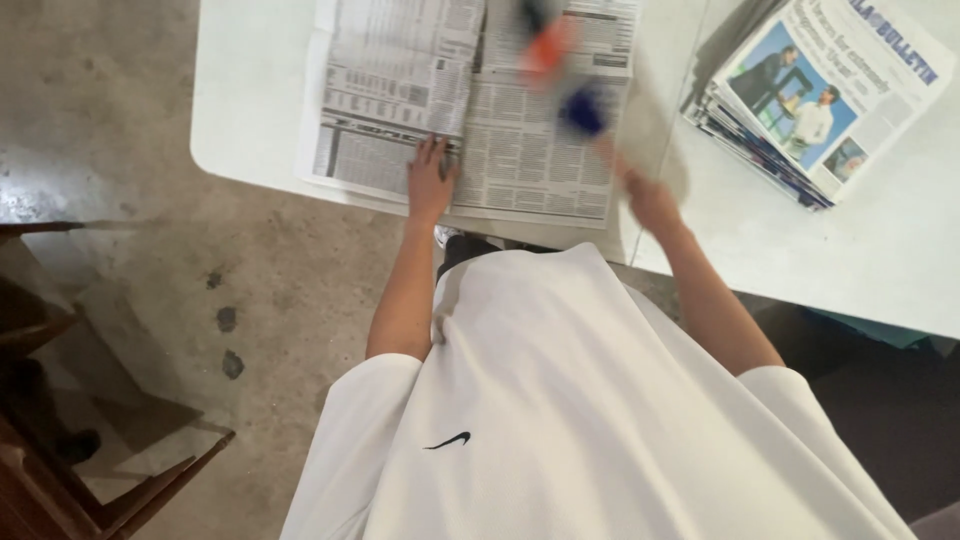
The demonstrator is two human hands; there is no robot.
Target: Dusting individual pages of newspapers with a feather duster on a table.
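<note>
**Left palm on the open newspaper, right hand blurred over its near corner**

Here, I see my left hand (430, 180) pressed flat, fingers spread, on the open newspaper (470, 100), right at its centre fold near the table's front edge. My right hand (648, 198) is a smear of motion beside the paper's lower right corner; I cannot tell whether it is closed or loose, or whether it holds the blurred dark blue object (585, 110) just above it. A blurred orange object (545, 50) shows further up the page (too soft to name either one).

The risk I judge: the newspaper's near edge lies close to the rim of the white table (250, 110), so a sideways drag from the pinning palm could slide the sheets off onto the concrete floor (150, 150). A fast right-hand swing could also crease or tear the thin top page.

Open room lies to the right, between the newspaper and the stack of newspapers (815, 95), which sits well apart.
</note>
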